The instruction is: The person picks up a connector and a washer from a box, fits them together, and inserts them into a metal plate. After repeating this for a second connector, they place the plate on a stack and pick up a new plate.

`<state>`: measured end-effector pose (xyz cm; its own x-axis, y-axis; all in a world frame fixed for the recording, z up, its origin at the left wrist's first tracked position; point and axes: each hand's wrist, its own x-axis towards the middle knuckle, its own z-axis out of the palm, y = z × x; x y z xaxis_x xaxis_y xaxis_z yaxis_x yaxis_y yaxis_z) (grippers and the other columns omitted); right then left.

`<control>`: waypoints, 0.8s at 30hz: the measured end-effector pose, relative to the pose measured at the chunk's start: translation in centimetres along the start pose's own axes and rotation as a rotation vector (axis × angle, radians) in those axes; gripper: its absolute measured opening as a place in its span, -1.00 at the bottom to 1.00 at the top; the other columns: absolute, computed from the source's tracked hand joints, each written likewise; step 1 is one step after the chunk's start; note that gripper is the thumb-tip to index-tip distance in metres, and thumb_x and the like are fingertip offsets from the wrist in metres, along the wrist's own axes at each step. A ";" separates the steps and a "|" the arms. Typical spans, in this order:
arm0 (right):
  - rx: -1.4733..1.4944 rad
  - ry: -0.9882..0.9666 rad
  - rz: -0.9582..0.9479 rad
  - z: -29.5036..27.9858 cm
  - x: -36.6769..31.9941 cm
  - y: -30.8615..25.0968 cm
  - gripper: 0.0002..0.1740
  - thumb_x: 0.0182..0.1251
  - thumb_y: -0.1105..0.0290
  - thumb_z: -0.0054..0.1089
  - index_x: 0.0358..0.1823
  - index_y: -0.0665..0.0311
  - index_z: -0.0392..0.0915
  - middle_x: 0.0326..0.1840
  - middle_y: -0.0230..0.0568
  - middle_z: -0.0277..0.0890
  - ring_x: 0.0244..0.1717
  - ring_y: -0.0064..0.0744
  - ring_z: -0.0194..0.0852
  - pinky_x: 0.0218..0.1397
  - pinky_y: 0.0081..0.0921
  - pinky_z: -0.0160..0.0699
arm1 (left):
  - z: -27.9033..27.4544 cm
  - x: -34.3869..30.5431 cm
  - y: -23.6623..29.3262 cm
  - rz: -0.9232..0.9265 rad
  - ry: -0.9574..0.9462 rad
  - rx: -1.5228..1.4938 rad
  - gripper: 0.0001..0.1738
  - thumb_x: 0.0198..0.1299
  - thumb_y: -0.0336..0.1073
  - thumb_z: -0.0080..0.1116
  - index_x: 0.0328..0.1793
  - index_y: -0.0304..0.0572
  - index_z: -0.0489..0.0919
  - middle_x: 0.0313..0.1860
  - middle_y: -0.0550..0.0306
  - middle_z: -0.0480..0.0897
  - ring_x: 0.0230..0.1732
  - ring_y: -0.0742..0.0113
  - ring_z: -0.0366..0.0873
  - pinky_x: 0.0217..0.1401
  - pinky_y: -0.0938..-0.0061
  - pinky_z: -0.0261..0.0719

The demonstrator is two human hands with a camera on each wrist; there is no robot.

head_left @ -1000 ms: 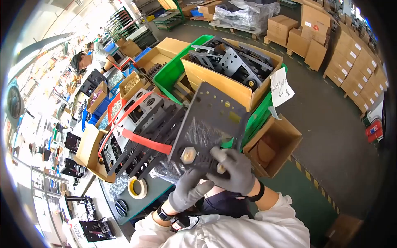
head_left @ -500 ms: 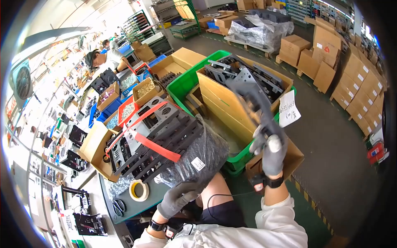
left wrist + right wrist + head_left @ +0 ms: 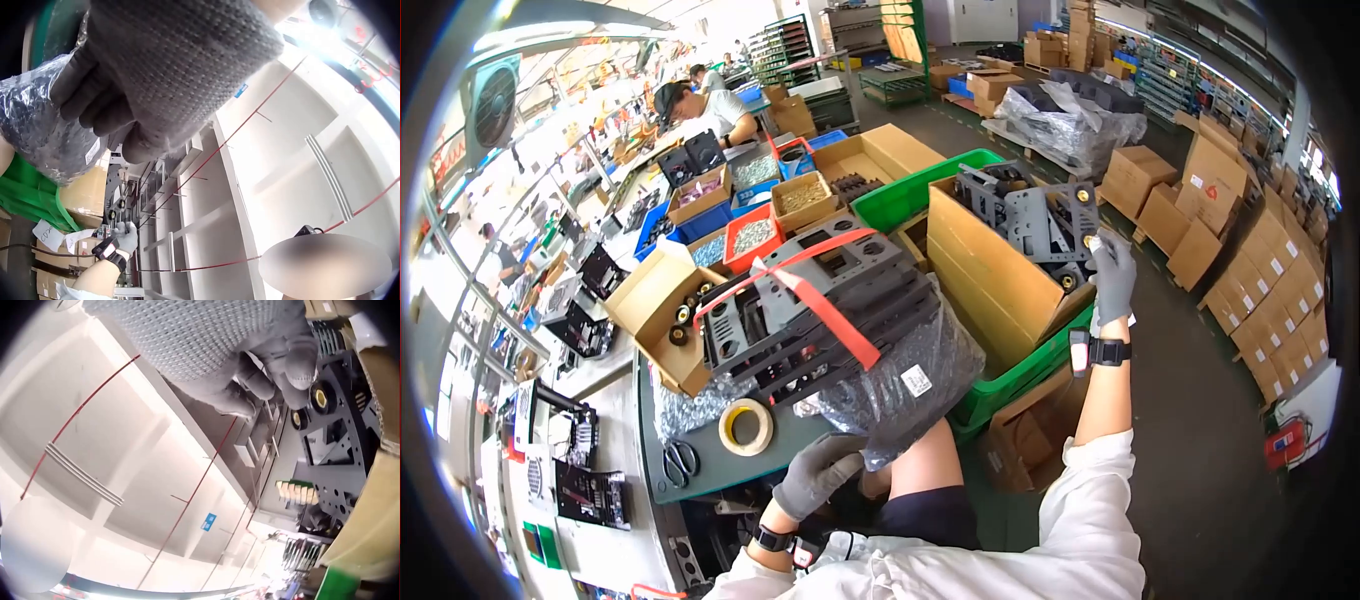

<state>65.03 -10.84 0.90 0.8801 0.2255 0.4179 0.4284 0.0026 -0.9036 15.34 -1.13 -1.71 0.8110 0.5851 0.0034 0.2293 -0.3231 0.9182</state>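
Observation:
My gloved right hand (image 3: 1114, 276) reaches to the right side of the tall cardboard box (image 3: 985, 270). Its curled fingers pinch the corner of a dark metal plate (image 3: 1040, 222), beside a gold-centred black roller (image 3: 321, 398) in the right wrist view. The plate lies over other metal parts in the box. My gloved left hand (image 3: 818, 474) holds nothing, its fingers loosely bent at the near end of a plastic-wrapped bundle (image 3: 930, 375). Farther left is a stack of dark metal plates (image 3: 830, 300) with red tape (image 3: 840, 325) across it.
A green crate (image 3: 980, 400) surrounds the tall box. On the table lie a tape roll (image 3: 746, 427) and scissors (image 3: 680, 463). Small-part bins (image 3: 753, 236) stand behind the stack. Another person (image 3: 700, 105) bends over the bench at the back left. Stacked cartons (image 3: 1265, 310) stand at right.
My right hand has carried the dark plate from in front of me, up and right, over to the tall box. My left hand has let go of it and stayed low by the wrapped bundle.

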 end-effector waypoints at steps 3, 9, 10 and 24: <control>-0.074 0.034 -0.114 0.5 0.3 0.5 -0.64 0.34 0.28 0.26 0.08 0.31 0.59 -0.06 -0.19 0.66 -0.11 -0.41 0.62 -0.02 -0.50 0.56 | -0.8 -0.7 0.0 0.136 0.043 0.007 -0.71 0.33 -0.23 0.16 0.00 -0.32 0.64 -0.03 -0.09 0.66 -0.01 0.01 0.61 0.07 0.28 0.55; -0.331 0.015 -0.406 2.7 -0.7 0.2 -0.56 0.34 0.28 0.19 0.15 0.42 0.52 0.15 0.00 0.55 0.14 -0.11 0.49 0.25 -0.26 0.41 | -3.0 -3.9 -0.6 0.090 0.211 -0.068 -0.69 0.37 -0.26 0.15 0.11 -0.34 0.60 -0.02 -0.02 0.65 0.01 0.17 0.59 0.10 0.37 0.54; -0.202 -0.006 -0.396 3.6 -2.6 -1.6 -0.55 0.39 0.33 0.16 0.21 0.46 0.49 0.17 -0.01 0.54 0.15 -0.14 0.49 0.27 -0.29 0.41 | -3.7 -4.6 -1.1 0.067 0.235 -0.104 -0.68 0.39 -0.30 0.15 0.16 -0.36 0.59 0.00 0.03 0.65 0.05 0.31 0.57 0.15 0.44 0.53; -0.049 -0.712 -1.145 22.2 -31.4 -22.0 -0.56 0.13 0.33 0.30 0.08 0.15 0.52 0.10 -0.11 0.48 0.17 -0.02 0.42 0.29 -0.10 0.32 | -11.4 -9.1 -5.3 0.092 0.853 -0.345 -0.71 0.35 -0.31 0.17 0.07 -0.37 0.61 -0.05 0.12 0.65 -0.02 0.43 0.57 0.10 0.52 0.52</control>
<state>23.46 3.61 5.61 -0.2642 0.5725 0.7762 0.8646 0.4972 -0.0724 0.59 3.75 -2.10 0.1152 0.9620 0.2474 -0.1006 -0.2365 0.9664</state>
